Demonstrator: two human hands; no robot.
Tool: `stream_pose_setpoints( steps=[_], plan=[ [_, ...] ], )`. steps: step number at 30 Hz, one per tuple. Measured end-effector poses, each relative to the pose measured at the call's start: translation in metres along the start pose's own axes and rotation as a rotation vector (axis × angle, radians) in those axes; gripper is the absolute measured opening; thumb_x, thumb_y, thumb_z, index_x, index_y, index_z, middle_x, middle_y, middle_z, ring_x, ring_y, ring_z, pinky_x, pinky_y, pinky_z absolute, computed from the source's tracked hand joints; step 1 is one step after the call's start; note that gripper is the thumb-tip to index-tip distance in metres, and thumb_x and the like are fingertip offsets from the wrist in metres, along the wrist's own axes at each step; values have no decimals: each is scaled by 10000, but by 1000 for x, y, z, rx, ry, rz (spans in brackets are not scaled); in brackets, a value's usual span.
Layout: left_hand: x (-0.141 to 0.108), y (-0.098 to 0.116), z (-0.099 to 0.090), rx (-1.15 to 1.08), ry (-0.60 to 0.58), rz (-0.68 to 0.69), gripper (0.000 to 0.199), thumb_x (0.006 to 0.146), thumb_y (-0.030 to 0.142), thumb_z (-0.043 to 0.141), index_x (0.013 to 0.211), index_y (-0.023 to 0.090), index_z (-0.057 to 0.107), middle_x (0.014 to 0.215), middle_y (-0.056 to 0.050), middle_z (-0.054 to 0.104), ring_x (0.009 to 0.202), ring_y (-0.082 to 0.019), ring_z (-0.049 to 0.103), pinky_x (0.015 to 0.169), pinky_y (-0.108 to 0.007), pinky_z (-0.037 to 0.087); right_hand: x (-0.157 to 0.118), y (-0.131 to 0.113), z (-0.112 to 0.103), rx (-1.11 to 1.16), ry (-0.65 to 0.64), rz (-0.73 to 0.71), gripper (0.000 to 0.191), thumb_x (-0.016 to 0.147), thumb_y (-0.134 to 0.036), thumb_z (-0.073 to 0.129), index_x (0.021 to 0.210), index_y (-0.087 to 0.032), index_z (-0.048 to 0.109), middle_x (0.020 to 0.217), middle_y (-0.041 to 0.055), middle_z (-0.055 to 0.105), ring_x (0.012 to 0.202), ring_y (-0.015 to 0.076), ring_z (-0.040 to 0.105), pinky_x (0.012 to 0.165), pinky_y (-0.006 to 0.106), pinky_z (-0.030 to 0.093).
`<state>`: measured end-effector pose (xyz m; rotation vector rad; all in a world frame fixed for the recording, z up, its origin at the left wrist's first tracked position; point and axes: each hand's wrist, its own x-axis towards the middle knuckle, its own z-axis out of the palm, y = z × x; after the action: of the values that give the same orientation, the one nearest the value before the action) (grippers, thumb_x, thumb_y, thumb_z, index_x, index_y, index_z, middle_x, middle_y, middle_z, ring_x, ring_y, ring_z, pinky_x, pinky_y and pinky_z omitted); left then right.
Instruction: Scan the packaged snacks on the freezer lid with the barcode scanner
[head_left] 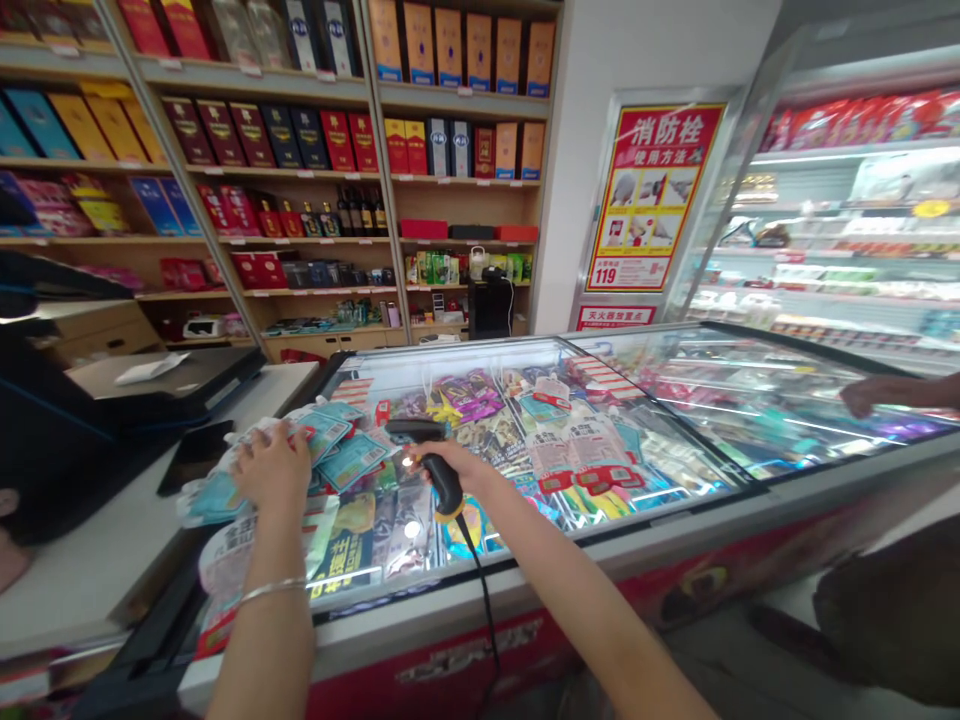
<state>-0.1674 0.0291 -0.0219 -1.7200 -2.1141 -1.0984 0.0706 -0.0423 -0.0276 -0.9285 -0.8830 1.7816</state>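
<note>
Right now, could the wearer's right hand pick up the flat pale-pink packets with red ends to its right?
Probably not: the right hand grips a black-and-yellow handheld scanner, though the way to the packets looks free.

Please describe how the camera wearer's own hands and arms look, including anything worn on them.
The left hand and right hand are ungloved, and both visible forearms are sleeveless. A slim, silver-coloured bangle circles the left wrist; none shows on the right. Finger details are too small to judge.
</note>
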Motion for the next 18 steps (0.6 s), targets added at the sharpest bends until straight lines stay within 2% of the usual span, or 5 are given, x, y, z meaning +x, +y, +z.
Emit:
stream_pose_setpoints(
  steps=[4, 8, 10, 14, 18],
  plan=[
    [0, 31, -9, -51, 50, 96, 486, 888, 379, 361, 1231, 97, 558, 1376, -219, 435, 1297, -362, 351, 1046, -512, 267, -33, -34, -21, 35, 17, -110, 132, 715, -221, 688, 692, -121, 606, 588, 21, 621, 432, 65, 484, 408, 166, 406],
    [-21, 98, -19, -113, -30, 249, 457, 873, 359, 381, 1221, 118, 553, 1314, -183, 504, 1218, -317, 445, 1012, -441, 336, -79, -67, -60, 24, 150, -240, 142, 709, -243, 692, 711, -131, 606, 577, 3, 588, 442, 69, 489, 410, 169, 409],
    [-43, 138, -19, -131, -161, 322, 449, 868, 377, 394, 1222, 145, 544, 1218, -155, 576, 1135, -299, 515, 960, -406, 381, -102, -79, -82, 49, 228, -288, 134, 704, -238, 695, 717, -143, 600, 568, -9, 571, 442, 68, 481, 402, 165, 404],
    [-99, 213, -4, -123, -537, 430, 477, 857, 424, 430, 1256, 171, 496, 1167, -149, 606, 1062, -268, 576, 852, -341, 433, -143, -90, -124, 110, 354, -337, 123, 720, -238, 671, 710, -145, 592, 592, -4, 574, 438, 66, 470, 371, 164, 386],
    [-143, 257, 26, -89, -855, 492, 566, 813, 577, 442, 1119, 117, 569, 1128, -196, 621, 1052, -309, 589, 805, -356, 444, -168, -82, -166, 186, 408, -325, 108, 719, -224, 663, 738, -143, 594, 610, -5, 569, 430, 58, 453, 374, 161, 387]
  ],
)
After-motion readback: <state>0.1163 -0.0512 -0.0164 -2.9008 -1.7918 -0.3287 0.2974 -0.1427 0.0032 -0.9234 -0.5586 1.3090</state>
